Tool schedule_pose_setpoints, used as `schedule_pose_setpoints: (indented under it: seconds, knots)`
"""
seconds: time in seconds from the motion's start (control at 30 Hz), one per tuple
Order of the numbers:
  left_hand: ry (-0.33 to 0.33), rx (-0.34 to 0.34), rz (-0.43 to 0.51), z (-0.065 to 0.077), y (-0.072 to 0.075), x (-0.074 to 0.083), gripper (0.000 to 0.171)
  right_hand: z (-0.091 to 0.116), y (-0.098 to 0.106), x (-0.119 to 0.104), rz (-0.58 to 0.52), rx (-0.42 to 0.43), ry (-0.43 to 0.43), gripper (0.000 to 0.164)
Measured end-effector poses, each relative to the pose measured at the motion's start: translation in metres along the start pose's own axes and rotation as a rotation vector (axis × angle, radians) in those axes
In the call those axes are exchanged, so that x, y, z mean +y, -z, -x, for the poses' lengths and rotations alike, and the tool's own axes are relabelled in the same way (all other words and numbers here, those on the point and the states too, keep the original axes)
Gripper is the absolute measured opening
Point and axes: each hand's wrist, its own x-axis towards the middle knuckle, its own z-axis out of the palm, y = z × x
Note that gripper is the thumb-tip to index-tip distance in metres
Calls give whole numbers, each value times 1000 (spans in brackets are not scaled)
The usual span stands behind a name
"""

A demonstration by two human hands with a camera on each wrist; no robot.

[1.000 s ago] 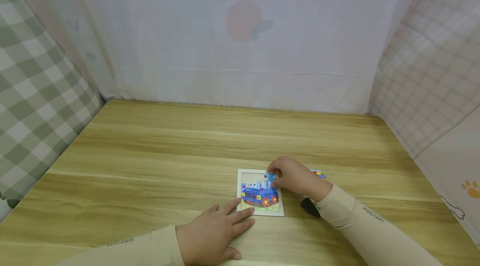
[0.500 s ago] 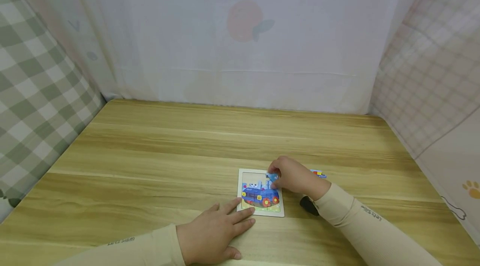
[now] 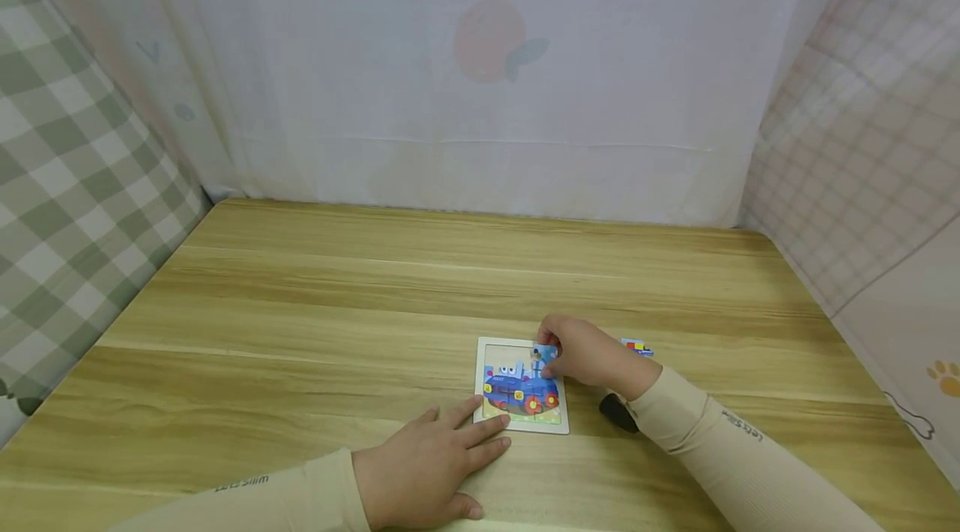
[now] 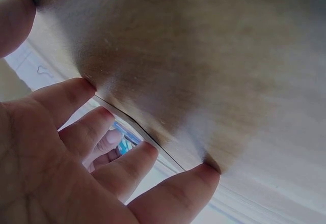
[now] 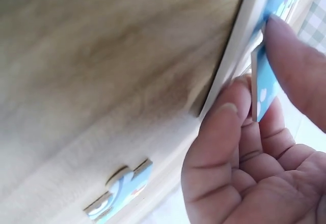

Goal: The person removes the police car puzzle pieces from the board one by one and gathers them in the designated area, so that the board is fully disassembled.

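A square jigsaw puzzle in a white frame [image 3: 480, 365] lies on the table, its lower part filled with a blue tugboat-like picture. At its upper right corner my right hand [image 3: 596, 355] pinches a light-blue puzzle piece [image 3: 545, 353] between thumb and fingers. The right wrist view shows this puzzle piece [image 5: 264, 84] tilted against the frame's edge, the thumb on its printed face. My left hand [image 3: 431, 465] is spread flat, with fingertips on the frame's lower left edge. In the left wrist view those straight fingers [image 4: 175, 193] press down on the frame's edge and table.
One loose puzzle piece [image 3: 637, 348] lies on the wooden table [image 3: 360, 290] beyond my right wrist, partly hidden by it in the head view. A dark object [image 3: 618, 414] sits under the right wrist. A white cloth [image 3: 360, 98] hangs behind the table.
The pinched puzzle piece has turned slightly and now sits squarer to the frame's upper right corner. My right fingers shifted a little with it; my left hand stays in place.
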Motion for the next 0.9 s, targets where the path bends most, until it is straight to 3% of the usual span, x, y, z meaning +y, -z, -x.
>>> schedule_pose_setpoints:
  seconds: [0.9]
  knots:
    - [5,13,5,0,0,1,66,6,7,6,-84,-11,92,21]
